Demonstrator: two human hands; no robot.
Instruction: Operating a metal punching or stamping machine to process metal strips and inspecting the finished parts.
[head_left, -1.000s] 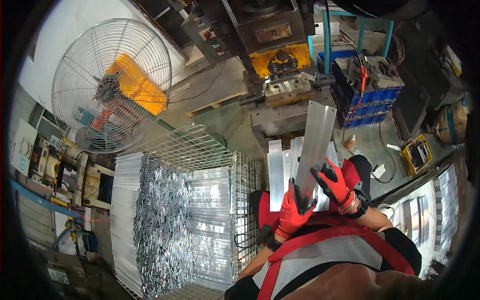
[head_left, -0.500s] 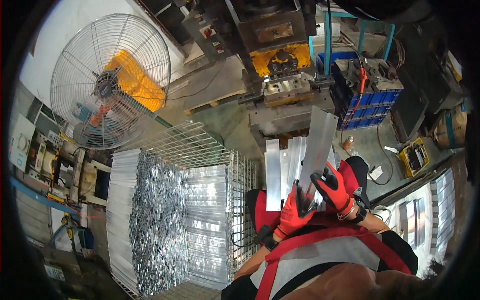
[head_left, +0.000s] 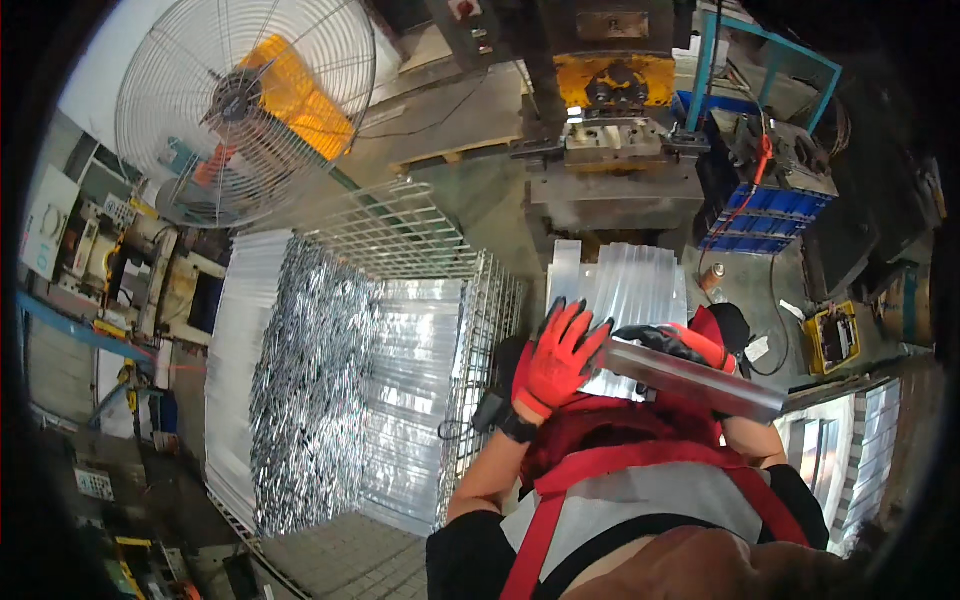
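My left hand (head_left: 562,355), in a red glove with black fingertips, has its fingers spread, back toward the view, beside the left end of a metal strip. My right hand (head_left: 700,345), gloved the same way, grips that long silvery metal strip (head_left: 700,382) from its far side. The strip lies slantwise above my lap, its right end lower and nearer to me. Part of my right hand is hidden behind it. Beyond both hands, more flat metal strips (head_left: 635,280) lie side by side in front of my knees.
On the left, a wire mesh cage (head_left: 488,310) holds dense stacks of metal strips (head_left: 410,390). A large fan (head_left: 240,100) stands behind it. Ahead is a press (head_left: 615,190); blue crates (head_left: 765,215) and a yellow bin (head_left: 832,335) stand to the right.
The metal strip has swung from upright to slantwise, its far end now toward my lower right. My left hand has moved away from it and spread. The whole view has shifted.
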